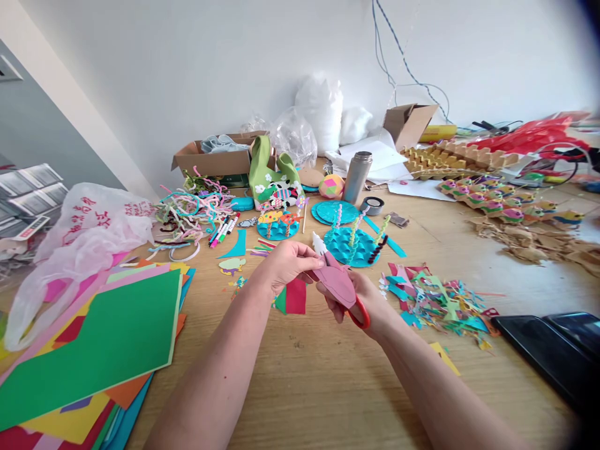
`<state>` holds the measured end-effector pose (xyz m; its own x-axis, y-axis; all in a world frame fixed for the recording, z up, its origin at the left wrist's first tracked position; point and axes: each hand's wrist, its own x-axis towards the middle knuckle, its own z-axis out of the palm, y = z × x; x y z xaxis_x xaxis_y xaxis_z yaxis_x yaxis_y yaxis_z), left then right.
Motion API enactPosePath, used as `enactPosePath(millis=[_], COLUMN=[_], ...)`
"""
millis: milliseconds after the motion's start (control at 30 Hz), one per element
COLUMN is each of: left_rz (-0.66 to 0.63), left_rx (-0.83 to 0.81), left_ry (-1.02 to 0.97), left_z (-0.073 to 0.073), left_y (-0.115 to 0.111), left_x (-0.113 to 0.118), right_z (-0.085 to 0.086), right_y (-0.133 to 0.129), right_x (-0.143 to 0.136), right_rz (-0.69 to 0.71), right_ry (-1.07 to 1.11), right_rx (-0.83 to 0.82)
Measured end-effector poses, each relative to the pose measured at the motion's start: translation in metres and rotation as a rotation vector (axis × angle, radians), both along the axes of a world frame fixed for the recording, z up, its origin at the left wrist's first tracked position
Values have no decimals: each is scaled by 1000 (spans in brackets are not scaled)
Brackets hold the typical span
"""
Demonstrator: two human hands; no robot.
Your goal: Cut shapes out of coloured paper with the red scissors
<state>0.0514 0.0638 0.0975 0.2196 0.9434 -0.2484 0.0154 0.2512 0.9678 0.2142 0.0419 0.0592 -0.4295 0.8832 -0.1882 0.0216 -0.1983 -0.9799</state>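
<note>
Between my hands is a mauve paper piece with a drawn outline on it. My left hand pinches its upper left edge. Red-handled scissors are in my right hand, their blades partly hidden by the paper. A white pointed tip shows just above the paper. Under my hands lie red and green paper pieces. Just beyond them stands a blue round base with twisted pipe cleaners upright on it. A smaller blue base carries paper fish.
Coloured sheets are stacked at the left, beside pipe cleaners and markers. Paper scraps and a black phone lie at the right. A metal bottle, tape roll and painted egg cartons stand farther back.
</note>
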Motion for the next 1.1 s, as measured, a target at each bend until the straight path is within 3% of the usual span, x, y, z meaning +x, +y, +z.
enactPosePath(millis=[1100], left_rz=[4], left_rx=[9], left_ry=[12], left_z=[-3], left_y=[1], left_x=[1], right_z=[-10], right_y=[4], right_x=[2], right_rz=[42], right_ry=[53], right_rx=[1])
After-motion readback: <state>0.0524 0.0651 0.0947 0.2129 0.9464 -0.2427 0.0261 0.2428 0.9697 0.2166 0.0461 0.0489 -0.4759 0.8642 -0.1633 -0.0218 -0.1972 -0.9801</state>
